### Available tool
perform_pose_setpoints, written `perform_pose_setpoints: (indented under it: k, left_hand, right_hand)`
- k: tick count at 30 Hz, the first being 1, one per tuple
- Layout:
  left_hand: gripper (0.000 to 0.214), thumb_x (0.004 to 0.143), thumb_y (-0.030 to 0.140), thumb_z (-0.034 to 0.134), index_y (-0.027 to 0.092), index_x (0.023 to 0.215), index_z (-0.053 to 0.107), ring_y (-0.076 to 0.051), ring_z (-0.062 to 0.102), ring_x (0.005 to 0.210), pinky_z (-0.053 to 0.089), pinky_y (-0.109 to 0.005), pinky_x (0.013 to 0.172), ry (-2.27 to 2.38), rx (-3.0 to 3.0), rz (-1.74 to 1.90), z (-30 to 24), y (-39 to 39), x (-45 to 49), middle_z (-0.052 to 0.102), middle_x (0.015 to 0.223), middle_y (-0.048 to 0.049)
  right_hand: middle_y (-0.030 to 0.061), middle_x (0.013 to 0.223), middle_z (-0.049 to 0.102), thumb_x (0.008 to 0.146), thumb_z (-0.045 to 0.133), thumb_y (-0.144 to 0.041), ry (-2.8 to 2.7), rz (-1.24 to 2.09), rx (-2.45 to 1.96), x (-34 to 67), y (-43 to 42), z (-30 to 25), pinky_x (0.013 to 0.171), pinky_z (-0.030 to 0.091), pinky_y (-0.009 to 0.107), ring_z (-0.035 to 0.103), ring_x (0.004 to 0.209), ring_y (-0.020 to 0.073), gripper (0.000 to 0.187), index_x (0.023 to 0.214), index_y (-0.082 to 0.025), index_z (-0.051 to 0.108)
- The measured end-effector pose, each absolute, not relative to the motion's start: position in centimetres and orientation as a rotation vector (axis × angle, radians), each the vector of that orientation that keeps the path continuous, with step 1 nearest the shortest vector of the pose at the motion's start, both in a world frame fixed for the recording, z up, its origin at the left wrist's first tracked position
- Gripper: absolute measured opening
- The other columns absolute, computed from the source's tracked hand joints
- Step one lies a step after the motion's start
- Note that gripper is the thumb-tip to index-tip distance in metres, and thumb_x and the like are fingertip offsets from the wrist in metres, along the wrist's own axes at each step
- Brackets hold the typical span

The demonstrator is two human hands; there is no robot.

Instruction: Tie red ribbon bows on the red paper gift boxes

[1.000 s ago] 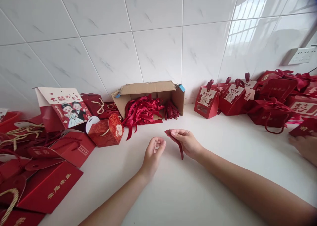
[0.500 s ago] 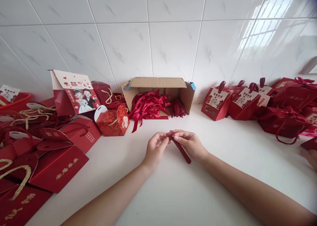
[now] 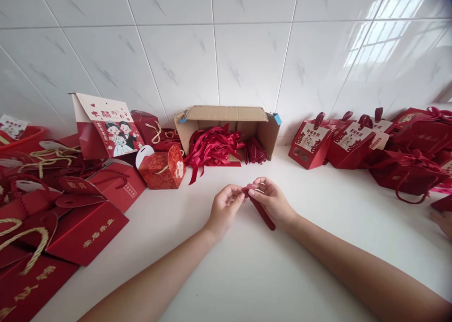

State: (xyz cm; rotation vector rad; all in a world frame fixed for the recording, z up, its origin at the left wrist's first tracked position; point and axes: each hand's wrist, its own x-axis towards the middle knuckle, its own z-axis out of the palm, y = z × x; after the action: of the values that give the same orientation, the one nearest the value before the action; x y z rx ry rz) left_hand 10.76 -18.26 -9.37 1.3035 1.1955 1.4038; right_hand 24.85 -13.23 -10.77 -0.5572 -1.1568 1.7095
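Over the white counter, my left hand (image 3: pixel 225 208) and my right hand (image 3: pixel 273 200) meet, both pinching the top end of a dark red ribbon strip (image 3: pixel 263 214). The strip hangs down and to the right under my right palm. Fingers of both hands are closed on it. Just behind the hands lies an open cardboard box (image 3: pixel 226 119) on its side, with a heap of red ribbons (image 3: pixel 212 148) spilling out of it.
Red gift boxes (image 3: pixel 88 228) with gold rope handles pile up at the left, with a small patterned box (image 3: pixel 162 169). Tied red gift bags (image 3: pixel 332 140) line the wall at right. Another person's hand (image 3: pixel 443 221) shows at the right edge. White tiled wall behind.
My left hand, apart from the ribbon a second ago, has come over and pinched its top end beside my right hand. The view has shifted slightly left.
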Motion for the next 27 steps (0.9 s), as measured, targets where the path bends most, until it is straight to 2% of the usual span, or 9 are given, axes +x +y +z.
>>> perform_pose_setpoints:
  k: [6,14,17,19,20,22,24,25,27]
  left_hand:
    - [0.021,0.073,0.034,0.065,0.018,0.086,0.067,-0.023,0.061,0.094,0.043,-0.034,0.089,1.309,1.381,1.259,-7.9,-18.6,8.3,0.069,0.092,-0.0074]
    - [0.031,0.075,0.029,0.059,0.026,0.105,0.065,-0.029,0.051,0.118,0.032,-0.041,0.106,1.835,2.066,0.876,-7.8,-29.2,-1.8,0.063,0.117,-0.0078]
    - [0.048,0.076,0.033,0.055,0.019,0.122,0.053,-0.033,0.043,0.126,0.029,-0.049,0.107,2.066,1.902,0.939,-9.7,-30.8,-1.5,0.053,0.132,-0.0147]
    - [0.062,0.074,0.035,0.057,0.013,0.131,0.045,-0.037,0.030,0.134,0.019,-0.056,0.109,2.123,1.810,0.936,-10.8,-31.3,1.2,0.042,0.140,-0.0204]
    - [0.066,0.074,0.035,0.058,0.011,0.133,0.042,-0.039,0.025,0.136,0.012,-0.058,0.110,2.109,1.798,0.926,-11.1,-31.8,3.2,0.037,0.143,-0.0219]
    - [0.064,0.078,0.038,0.054,0.013,0.135,0.041,-0.038,0.019,0.138,0.010,-0.057,0.111,1.917,1.858,0.864,-11.3,-33.6,8.0,0.032,0.146,-0.0210]
    - [0.061,0.079,0.045,0.054,0.024,0.134,0.044,-0.038,0.019,0.138,0.014,-0.060,0.110,1.582,1.992,0.770,-11.0,-36.5,12.4,0.034,0.146,-0.0160]
    - [0.056,0.079,0.047,0.055,0.031,0.131,0.047,-0.038,0.026,0.136,0.023,-0.061,0.107,1.353,2.073,0.695,-10.7,-38.2,14.2,0.039,0.143,-0.0126]
    - [0.041,0.081,0.048,0.055,0.041,0.121,0.053,-0.031,0.039,0.130,0.042,-0.052,0.096,1.119,2.153,0.573,-10.1,-41.2,16.4,0.048,0.135,-0.0053]
  right_hand:
    - [0.0012,0.086,0.068,0.062,0.080,-0.031,-1.128,1.681,-0.665,25.7,-12.1,-11.1,0.081,0.049,0.029,0.064,0.081,0.0149,0.027,0.078,-0.021,0.060]
    - [0.0027,0.096,0.068,0.062,0.079,-0.032,-1.091,1.698,-0.746,26.5,-11.1,-12.0,0.073,0.052,0.027,0.063,0.093,0.0183,0.028,0.080,-0.023,0.061]
    - [0.0026,0.096,0.068,0.061,0.079,-0.032,-1.087,1.687,-0.742,26.5,-11.2,-12.1,0.072,0.053,0.026,0.063,0.093,0.0183,0.027,0.079,-0.023,0.061]
    - [0.0022,0.095,0.068,0.061,0.080,-0.032,-1.080,1.684,-0.743,26.5,-11.4,-12.0,0.071,0.053,0.026,0.063,0.092,0.0176,0.028,0.079,-0.023,0.061]
    - [0.0022,0.094,0.068,0.061,0.080,-0.032,-1.079,1.683,-0.744,26.5,-11.4,-12.0,0.070,0.053,0.025,0.064,0.091,0.0173,0.028,0.079,-0.023,0.062]
    - [0.0022,0.094,0.068,0.060,0.080,-0.032,-1.078,1.684,-0.746,26.7,-11.6,-12.0,0.069,0.053,0.025,0.064,0.090,0.0169,0.028,0.079,-0.023,0.062]
    - [0.0022,0.094,0.068,0.061,0.080,-0.031,-1.078,1.689,-0.744,26.8,-11.7,-11.9,0.068,0.053,0.024,0.064,0.089,0.0162,0.027,0.079,-0.022,0.063]
    - [0.0020,0.094,0.068,0.061,0.081,-0.030,-1.076,1.694,-0.742,26.8,-11.7,-11.9,0.068,0.053,0.023,0.064,0.088,0.0156,0.027,0.079,-0.022,0.063]
    - [0.0016,0.093,0.068,0.061,0.081,-0.030,-1.068,1.709,-0.734,26.9,-11.8,-11.9,0.066,0.053,0.021,0.064,0.086,0.0142,0.026,0.079,-0.022,0.064]
